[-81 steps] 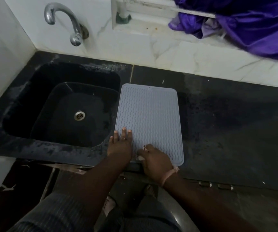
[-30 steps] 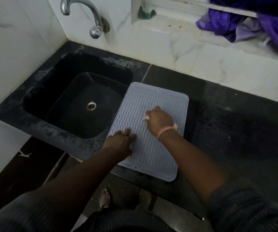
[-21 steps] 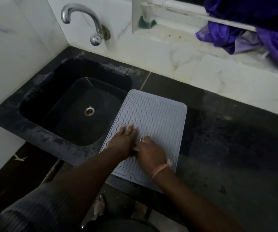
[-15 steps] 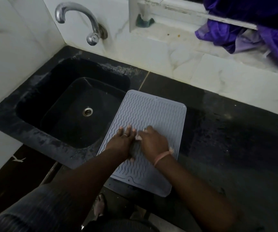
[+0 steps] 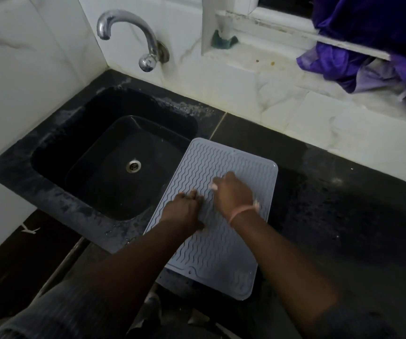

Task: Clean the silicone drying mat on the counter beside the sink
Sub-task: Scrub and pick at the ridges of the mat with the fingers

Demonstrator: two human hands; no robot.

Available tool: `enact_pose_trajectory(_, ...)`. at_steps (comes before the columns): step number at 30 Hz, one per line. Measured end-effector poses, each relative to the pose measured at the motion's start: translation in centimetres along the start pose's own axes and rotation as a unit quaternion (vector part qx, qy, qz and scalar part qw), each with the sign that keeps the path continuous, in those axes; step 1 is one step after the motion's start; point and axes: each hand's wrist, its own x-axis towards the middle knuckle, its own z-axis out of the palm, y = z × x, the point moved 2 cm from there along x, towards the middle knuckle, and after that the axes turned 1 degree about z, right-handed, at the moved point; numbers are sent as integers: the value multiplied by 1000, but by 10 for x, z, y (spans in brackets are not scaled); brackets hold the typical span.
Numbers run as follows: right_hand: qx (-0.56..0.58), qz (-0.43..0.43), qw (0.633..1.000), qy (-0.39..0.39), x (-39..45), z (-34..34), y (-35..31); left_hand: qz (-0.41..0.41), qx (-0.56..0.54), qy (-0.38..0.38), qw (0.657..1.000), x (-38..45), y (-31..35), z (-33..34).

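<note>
The grey-blue silicone drying mat point(image 5: 243, 167) with wavy ridges lies on the black counter point(image 5: 344, 216), just right of the sink point(image 5: 114, 167). Its near end overhangs the counter's front edge. My left hand point(image 5: 182, 211) rests palm down on the mat's left side, fingers slightly bent, holding nothing. My right hand point(image 5: 233, 194) presses on the mat's middle with fingers closed over a small pale wiping piece point(image 5: 213, 185), which is mostly hidden under the hand. A pink band circles the right wrist.
A chrome tap point(image 5: 128, 37) curves out of the white tiled wall above the sink, whose drain point(image 5: 133, 165) shows. Purple cloth point(image 5: 368, 45) hangs over the window ledge at the back right. A small green object point(image 5: 224, 41) sits on the ledge.
My right hand has slid from beside the left hand toward the mat's middle and far end, after several back-and-forth strokes. The left hand stays on the mat's left side.
</note>
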Motion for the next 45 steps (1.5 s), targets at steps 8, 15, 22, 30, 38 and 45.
enact_pose_trajectory(8, 30, 0, 999, -10, -36, 15, -12, 39, -25, 19, 999, 30, -5, -14)
enact_pose_trajectory(15, -11, 25, 1000, -14, 24, -1, 16, 33, 11, -49, 998, 42, -6, -17)
enact_pose_trajectory(22, -19, 49, 998, -22, 93, -10, 44, 22, 20, -82, 996, 48, -3, -20)
enact_pose_trajectory(30, 25, 19, 999, -22, 67, -11, 33, -6, 25, 31, 999, 62, 10, -41)
enact_pose_trajectory(38, 56, -16, 998, -24, 36, 0, 23, -15, -31, -45, 998, 73, 6, -43)
enact_pose_trajectory(45, 10, 14, 1000, -9, 104, -2, 52, -21, -32, -87, 995, 75, 6, -42)
